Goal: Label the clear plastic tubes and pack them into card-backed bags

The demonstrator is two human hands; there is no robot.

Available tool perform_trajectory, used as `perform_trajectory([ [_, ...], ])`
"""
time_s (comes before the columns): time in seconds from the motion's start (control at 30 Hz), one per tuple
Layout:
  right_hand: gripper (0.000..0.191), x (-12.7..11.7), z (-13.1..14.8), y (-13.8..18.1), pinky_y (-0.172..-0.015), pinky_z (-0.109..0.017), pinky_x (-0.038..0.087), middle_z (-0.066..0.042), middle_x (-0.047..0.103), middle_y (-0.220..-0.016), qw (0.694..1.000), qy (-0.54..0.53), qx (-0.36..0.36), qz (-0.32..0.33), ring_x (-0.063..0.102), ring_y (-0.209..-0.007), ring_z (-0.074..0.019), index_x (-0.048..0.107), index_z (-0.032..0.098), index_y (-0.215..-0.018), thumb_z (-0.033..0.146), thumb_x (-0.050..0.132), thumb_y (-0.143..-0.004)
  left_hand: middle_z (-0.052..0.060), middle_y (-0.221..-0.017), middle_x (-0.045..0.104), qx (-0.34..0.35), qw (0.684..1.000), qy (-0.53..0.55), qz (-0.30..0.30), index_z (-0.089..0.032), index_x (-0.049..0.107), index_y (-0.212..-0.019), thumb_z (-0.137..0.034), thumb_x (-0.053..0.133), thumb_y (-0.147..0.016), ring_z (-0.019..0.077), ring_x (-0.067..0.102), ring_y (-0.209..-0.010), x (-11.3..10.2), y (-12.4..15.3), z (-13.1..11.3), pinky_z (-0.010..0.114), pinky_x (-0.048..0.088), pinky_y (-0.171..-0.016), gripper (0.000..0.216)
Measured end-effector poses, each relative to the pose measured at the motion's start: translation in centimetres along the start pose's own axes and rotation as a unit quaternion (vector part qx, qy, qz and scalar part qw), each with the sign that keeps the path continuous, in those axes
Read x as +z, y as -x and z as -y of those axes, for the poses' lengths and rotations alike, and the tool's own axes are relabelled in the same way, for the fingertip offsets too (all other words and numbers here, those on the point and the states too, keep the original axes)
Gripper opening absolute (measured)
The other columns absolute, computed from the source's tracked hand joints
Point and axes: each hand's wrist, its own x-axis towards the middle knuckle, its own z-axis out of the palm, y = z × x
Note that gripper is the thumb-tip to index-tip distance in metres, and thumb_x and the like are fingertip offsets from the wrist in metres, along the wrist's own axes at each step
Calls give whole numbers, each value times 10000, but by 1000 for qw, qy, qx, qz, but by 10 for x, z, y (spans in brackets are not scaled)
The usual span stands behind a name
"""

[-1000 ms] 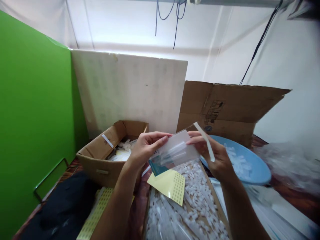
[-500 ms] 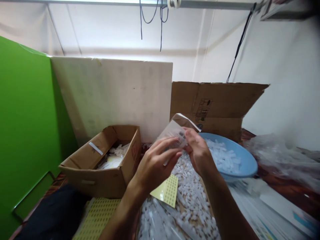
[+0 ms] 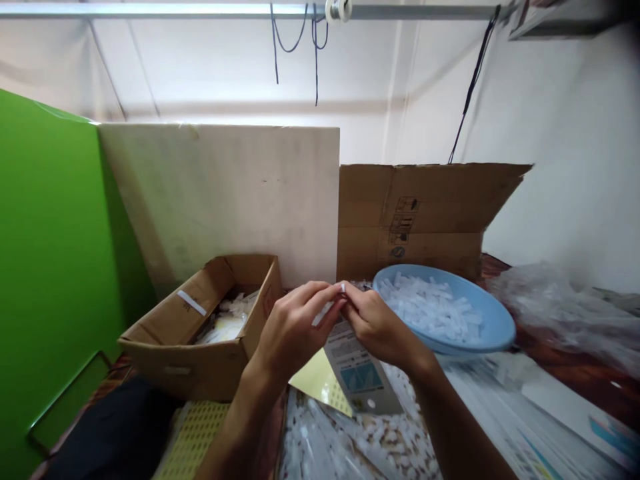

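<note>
My left hand [image 3: 295,327] and my right hand [image 3: 375,323] meet fingertip to fingertip in the middle of the view, both pinched closed. A flat printed packet [image 3: 363,377], grey with a blue picture panel, extends down from beneath them. Its upper end is mostly hidden by my fingers, where a small white bit shows between the tips. Partly behind the packet is a yellow sticker sheet [image 3: 320,380]. Below lies a heap of small white pieces [image 3: 400,440], with clear plastic [image 3: 320,440] over its left part.
An open cardboard box [image 3: 185,367] with scraps inside stands at left. More yellow sticker sheets [image 3: 200,433] lie in front of it, beside a dark cloth [image 3: 110,427]. At right, a blue basin [image 3: 500,327] holds translucent white strips. Clear plastic bags [image 3: 560,313] lie beyond.
The packet, tilted upward between my hands before, now points down with its printed side showing. My hands have come together at the fingertips.
</note>
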Motion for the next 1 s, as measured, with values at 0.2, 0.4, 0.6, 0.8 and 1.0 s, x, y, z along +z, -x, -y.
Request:
perform_trajectory([
  [0.2, 189, 2, 0, 0, -650, -288, 342, -50, 682, -842, 998, 57, -5, 25, 607, -718, -170, 544, 204, -925, 185, 393, -1037, 72, -954, 778, 75, 994, -74, 7, -106, 693, -1085, -134, 636, -949, 188, 753, -792, -3, 2, 2, 300, 623, -708, 149],
  [0.4, 233, 2, 0, -1, -662, -287, 352, -28, 672, -841, 999, 33, -6, 31, 600, -716, -160, 529, 216, -910, 259, 371, -1076, 36, -871, 773, 48, 995, -84, -11, -135, 702, -982, -120, 628, -934, 163, 734, -707, 1, 5, 5, 266, 580, -631, 89],
  [0.6, 272, 0, -1, -1, -638, -286, 351, -13, 654, -788, 1000, 14, 10, 23, 582, -675, -156, 530, 220, -884, 316, 373, -1083, 7, -856, 764, -48, 999, -7, -12, -186, 725, -933, -155, 674, -898, 136, 713, -713, -4, 7, 15, 246, 562, -663, 69],
  [0.8, 203, 4, 2, -2, -667, -287, 372, -66, 716, -874, 999, 43, 8, 31, 640, -727, -172, 576, 192, -955, 186, 389, -1033, 28, -977, 771, 10, 1000, -16, 4, -169, 722, -1030, -159, 669, -923, 144, 734, -808, -3, 3, 7, 243, 577, -725, 119],
  [1.0, 216, 8, 1, -1, -649, -273, 366, -40, 691, -804, 999, 45, 5, 29, 615, -677, -153, 556, 195, -893, 176, 390, -1029, 33, -881, 755, 11, 998, -65, 6, -156, 697, -936, -124, 622, -930, 147, 708, -725, 1, 4, 3, 249, 550, -658, 82],
])
